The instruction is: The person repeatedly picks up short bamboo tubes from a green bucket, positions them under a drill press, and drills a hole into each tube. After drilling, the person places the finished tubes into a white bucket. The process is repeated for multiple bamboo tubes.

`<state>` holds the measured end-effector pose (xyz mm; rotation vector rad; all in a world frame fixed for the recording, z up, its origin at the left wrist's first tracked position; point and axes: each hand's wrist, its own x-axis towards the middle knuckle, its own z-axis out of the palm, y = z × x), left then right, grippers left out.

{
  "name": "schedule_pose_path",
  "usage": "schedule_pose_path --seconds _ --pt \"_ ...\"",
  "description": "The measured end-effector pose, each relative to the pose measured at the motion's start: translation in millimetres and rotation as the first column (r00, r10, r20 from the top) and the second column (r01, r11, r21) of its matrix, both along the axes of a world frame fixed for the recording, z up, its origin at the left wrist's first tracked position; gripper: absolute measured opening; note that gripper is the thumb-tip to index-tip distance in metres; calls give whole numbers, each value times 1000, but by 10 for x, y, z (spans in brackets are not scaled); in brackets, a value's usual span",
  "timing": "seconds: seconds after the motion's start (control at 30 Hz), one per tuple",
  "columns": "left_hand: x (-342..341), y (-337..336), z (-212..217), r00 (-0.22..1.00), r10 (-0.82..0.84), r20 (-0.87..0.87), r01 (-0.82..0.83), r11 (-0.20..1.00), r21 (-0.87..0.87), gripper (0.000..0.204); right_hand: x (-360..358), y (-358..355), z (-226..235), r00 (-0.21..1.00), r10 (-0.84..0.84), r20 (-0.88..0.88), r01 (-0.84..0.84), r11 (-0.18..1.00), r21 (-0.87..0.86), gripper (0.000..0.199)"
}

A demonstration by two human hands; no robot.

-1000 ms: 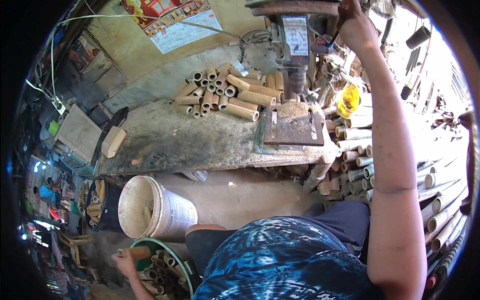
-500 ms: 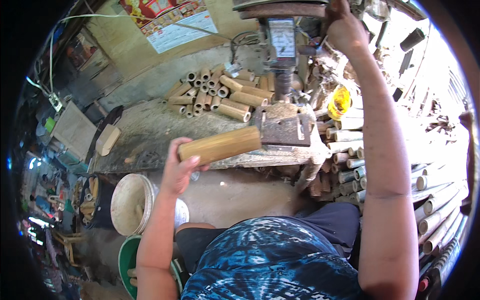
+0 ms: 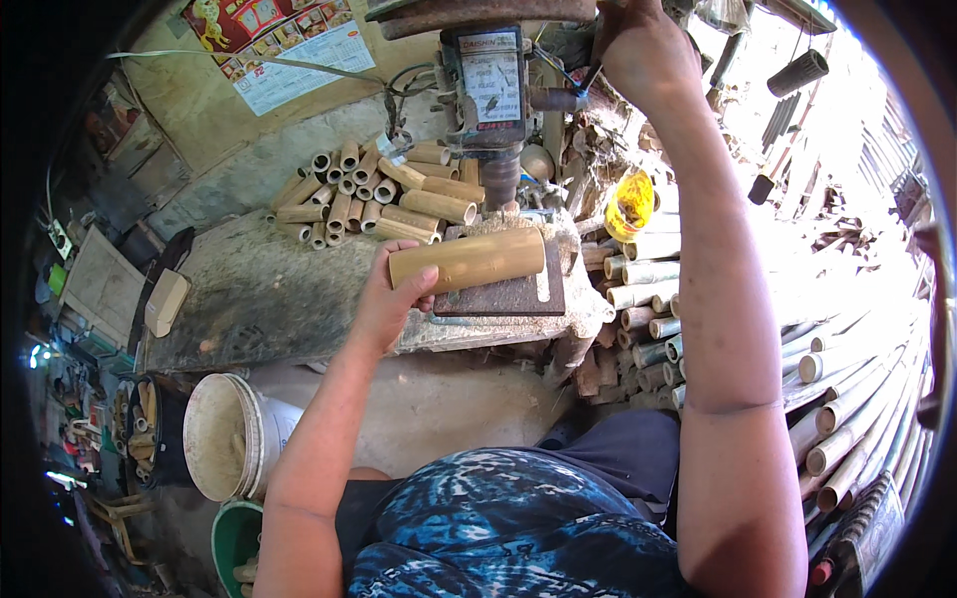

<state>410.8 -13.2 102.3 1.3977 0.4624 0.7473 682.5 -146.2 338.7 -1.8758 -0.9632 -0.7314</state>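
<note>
My left hand (image 3: pixel 394 299) is closed round the left end of a short bamboo tube (image 3: pixel 478 261), thumb on the near side. The tube lies roughly level over the dark metal table (image 3: pixel 513 297) of a drill press (image 3: pixel 488 85), hiding much of that plate; whether it rests on it I cannot tell. At the top edge, my right hand (image 3: pixel 648 55) is raised beside the press head and closed on a dark handle, mostly hidden by the fingers. Behind the held tube, a heap of cut bamboo tubes (image 3: pixel 354 189) covers part of the worn bench (image 3: pixel 249 289).
Long bamboo poles (image 3: pixel 837 399) are stacked at the right, below a yellow container (image 3: pixel 630 204). Left of my legs stand a white bucket (image 3: pixel 224 434) and a green bucket (image 3: pixel 234 543) with pieces inside. A small open box (image 3: pixel 166 303) sits at the bench's left end.
The bamboo tube in my left hand has moved from the left side of the press table to over it. My right hand stays up at the handle. The whole view has shifted.
</note>
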Motion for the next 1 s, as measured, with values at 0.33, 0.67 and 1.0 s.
schedule_pose_path --seconds 0.33,0.67,1.0 --pt "92 66 15 986 69 -149 -20 951 308 66 -42 -28 13 998 54 -31 -53 998 33 37" --pt "49 197 127 972 -9 -235 76 959 275 67 -118 -213 -220 985 43 167 -62 992 111 32" --pt "28 202 189 970 -56 -238 119 959 257 66 -281 -504 -872 962 51 269 -102 979 178 12"
